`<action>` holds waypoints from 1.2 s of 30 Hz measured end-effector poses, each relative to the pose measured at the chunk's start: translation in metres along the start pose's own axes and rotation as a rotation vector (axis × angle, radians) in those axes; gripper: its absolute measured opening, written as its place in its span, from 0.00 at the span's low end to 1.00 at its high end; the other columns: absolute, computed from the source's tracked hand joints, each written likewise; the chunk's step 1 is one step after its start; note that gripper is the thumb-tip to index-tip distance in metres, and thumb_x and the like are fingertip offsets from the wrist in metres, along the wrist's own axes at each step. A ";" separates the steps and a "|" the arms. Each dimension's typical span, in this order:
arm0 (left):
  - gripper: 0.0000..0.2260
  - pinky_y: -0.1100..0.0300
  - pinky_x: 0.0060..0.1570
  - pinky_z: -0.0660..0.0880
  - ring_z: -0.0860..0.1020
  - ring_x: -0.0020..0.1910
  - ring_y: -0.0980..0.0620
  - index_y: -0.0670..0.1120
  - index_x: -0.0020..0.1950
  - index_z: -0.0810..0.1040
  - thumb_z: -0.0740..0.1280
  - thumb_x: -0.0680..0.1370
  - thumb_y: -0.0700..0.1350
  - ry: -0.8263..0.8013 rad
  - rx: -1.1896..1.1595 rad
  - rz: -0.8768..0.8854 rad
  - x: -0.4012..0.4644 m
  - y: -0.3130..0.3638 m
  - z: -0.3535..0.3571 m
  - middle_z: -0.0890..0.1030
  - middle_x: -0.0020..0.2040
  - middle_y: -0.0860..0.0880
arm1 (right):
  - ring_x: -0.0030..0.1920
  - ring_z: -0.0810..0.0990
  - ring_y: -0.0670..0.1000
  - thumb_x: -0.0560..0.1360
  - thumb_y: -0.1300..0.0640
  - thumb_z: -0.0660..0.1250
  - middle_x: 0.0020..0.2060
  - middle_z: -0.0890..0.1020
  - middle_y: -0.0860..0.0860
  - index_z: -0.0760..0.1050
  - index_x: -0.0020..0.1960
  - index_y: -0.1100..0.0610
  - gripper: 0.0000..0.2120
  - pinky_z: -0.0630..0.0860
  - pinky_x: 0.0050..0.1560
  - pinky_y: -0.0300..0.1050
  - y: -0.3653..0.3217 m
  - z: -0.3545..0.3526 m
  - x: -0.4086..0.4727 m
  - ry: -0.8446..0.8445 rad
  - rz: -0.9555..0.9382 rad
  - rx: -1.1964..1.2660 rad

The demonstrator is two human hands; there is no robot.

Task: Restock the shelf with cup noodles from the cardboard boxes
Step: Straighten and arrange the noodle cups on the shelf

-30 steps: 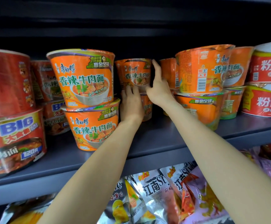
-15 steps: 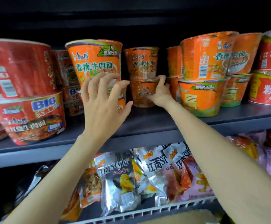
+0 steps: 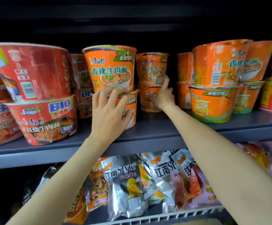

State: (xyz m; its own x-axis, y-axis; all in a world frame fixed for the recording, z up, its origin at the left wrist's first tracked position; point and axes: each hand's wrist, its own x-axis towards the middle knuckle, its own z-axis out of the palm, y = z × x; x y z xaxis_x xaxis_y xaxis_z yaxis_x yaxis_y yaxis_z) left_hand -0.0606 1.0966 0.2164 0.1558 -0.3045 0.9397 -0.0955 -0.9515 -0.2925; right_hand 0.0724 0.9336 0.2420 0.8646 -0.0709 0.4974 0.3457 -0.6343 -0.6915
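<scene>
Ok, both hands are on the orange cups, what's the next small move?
Probably draw the rear stack forward: the right hand grips its lower cup, it sits behind the front stack, which the left hand touches.

Single head-worn view, close, facing forward at the shelf (image 3: 164,132).
</scene>
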 end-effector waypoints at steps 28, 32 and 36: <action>0.53 0.47 0.69 0.65 0.65 0.71 0.48 0.51 0.77 0.46 0.74 0.61 0.56 -0.630 -1.397 -0.755 0.083 0.161 0.043 0.65 0.73 0.46 | 0.67 0.69 0.49 0.74 0.63 0.63 0.69 0.67 0.47 0.53 0.75 0.47 0.35 0.69 0.67 0.54 0.081 -0.162 -0.086 0.083 0.000 0.423; 0.48 0.59 0.66 0.68 0.64 0.72 0.51 0.53 0.77 0.50 0.74 0.65 0.60 -0.487 -1.322 -0.750 0.065 0.139 0.034 0.64 0.74 0.49 | 0.60 0.74 0.49 0.75 0.63 0.65 0.66 0.66 0.48 0.53 0.75 0.47 0.34 0.76 0.55 0.45 0.057 -0.144 -0.112 0.022 -0.078 0.380; 0.39 0.60 0.67 0.61 0.60 0.73 0.53 0.51 0.77 0.53 0.71 0.73 0.57 -0.323 -1.110 -0.654 0.037 0.111 0.019 0.61 0.74 0.49 | 0.54 0.74 0.43 0.76 0.62 0.65 0.66 0.66 0.50 0.54 0.75 0.48 0.33 0.75 0.49 0.35 0.036 -0.128 -0.133 0.044 -0.119 0.319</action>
State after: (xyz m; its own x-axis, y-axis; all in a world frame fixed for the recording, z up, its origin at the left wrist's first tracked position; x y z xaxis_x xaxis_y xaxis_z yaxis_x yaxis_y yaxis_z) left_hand -0.0469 0.9786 0.2156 0.6904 0.0488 0.7218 -0.6371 -0.4318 0.6385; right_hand -0.0772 0.8216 0.2185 0.7971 -0.0488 0.6019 0.5460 -0.3675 -0.7529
